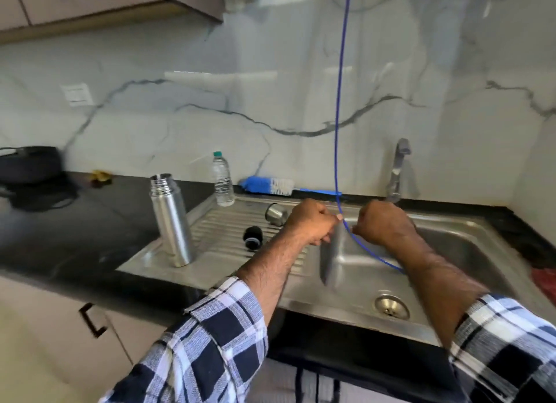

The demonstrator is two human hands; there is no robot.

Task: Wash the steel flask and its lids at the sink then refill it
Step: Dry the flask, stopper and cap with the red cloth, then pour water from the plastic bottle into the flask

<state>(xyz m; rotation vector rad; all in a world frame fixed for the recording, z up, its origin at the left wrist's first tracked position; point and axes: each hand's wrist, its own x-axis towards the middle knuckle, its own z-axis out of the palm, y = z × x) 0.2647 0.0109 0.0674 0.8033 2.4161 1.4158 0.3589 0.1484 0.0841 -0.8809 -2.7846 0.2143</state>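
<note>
The steel flask [171, 220] is standing upright on the ribbed draining board of the sink [469, 252], at its left end, its long axis vertical and its open threaded mouth pointing up. To its right, the black inner lid [253, 237] is lying on the ridges, and farther back the steel cup lid [276, 213] is lying on its side with its open end facing left and toward the wall.

Both forearms are reaching forward over the sink from checked sleeves, wrists raised and knuckles facing up. The left hand [313, 222] is hovering over the right end of the draining board, its fingers curled into a fist around a thin blue cord [338, 101] that is hanging down from above. The right hand [382, 222] is hovering just beside it over the basin, fingers curled too; whether they are pinching the cord I cannot tell. Below the hands the cord is curving away to the right under the right forearm.

Along the wall a plastic water bottle [222, 180] is standing upright, a blue bottle brush [267, 186] is lying lengthwise, and the tap [397, 171] is rising behind the right hand. The dark table [75, 237] is stretching away to the left.
</note>
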